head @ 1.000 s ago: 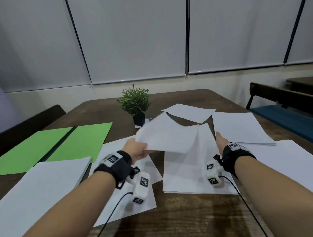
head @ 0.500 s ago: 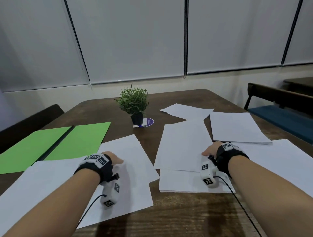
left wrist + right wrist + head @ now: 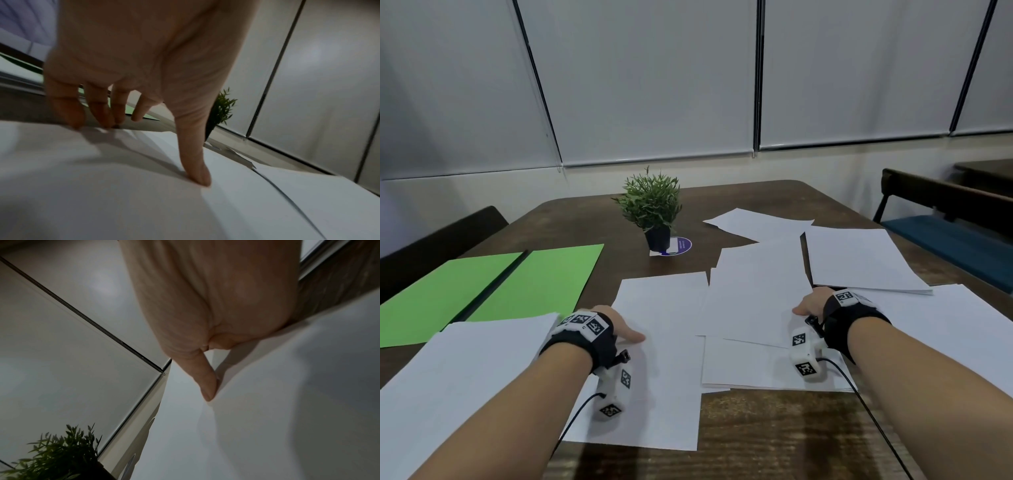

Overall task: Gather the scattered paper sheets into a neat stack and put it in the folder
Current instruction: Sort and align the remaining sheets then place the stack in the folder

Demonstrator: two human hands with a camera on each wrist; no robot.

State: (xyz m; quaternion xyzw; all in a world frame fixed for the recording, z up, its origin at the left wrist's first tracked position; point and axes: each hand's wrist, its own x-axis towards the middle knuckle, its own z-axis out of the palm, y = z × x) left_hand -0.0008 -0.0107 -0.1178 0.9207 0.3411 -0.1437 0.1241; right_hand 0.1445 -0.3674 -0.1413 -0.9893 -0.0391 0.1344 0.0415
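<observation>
Several white paper sheets [image 3: 664, 342] lie scattered over the lower and right parts of the head view on the brown wooden table [image 3: 774, 435], some overlapping. I have my left hand [image 3: 616, 325] at lower centre-left, pinching the left edge of the centre sheet: in the left wrist view the thumb [image 3: 195, 162] presses on top of the paper while the fingers [image 3: 98, 110] curl down at its raised edge. My right hand [image 3: 811, 303] sits at centre-right on the right edge of the overlapping sheets [image 3: 753, 298]; the right wrist view shows its thumb [image 3: 205, 382] lying on the paper, the other fingers hidden, so I cannot tell whether it grips or only rests. An open green folder [image 3: 493, 291] lies flat at the left of the frame, apart from both hands, with one sheet's corner over its near edge. One small potted plant [image 3: 654, 209] stands at upper centre, beside a round blue sticker [image 3: 681, 245]
</observation>
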